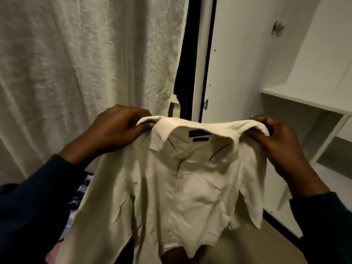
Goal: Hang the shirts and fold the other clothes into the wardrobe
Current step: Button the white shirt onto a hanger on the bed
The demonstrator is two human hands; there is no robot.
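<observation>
Hanging in mid-air at the centre of the frame, a cream dress shirt is held up by its shoulders with its collar toward the camera. The left hand, at centre left, has its fingers curled over and pinching the shoulder seam just beside the collar; the right hand, at centre right, pinches the other shoulder the same way, the cloth bunched over its fingertips. The collar stands open, showing a dark label sewn inside the neck, with a smaller dark tag just below it. The front is creased and buttoned at least at one small pale button below the collar. One sleeve trails down toward the lower left of the frame and the other falls at the right, its cuff ending in a point. Both forearms wear dark blue sleeves.

Behind the shirt, a wrinkled off-white curtain fills the upper left. A dark vertical gap runs down the upper middle beside a white wardrobe door. At the right, the white wardrobe shows a shelf with open compartments under it, and a metal knob sits near the upper right. A patterned blue and white fabric shows at lower left, with a bit of pink below it.
</observation>
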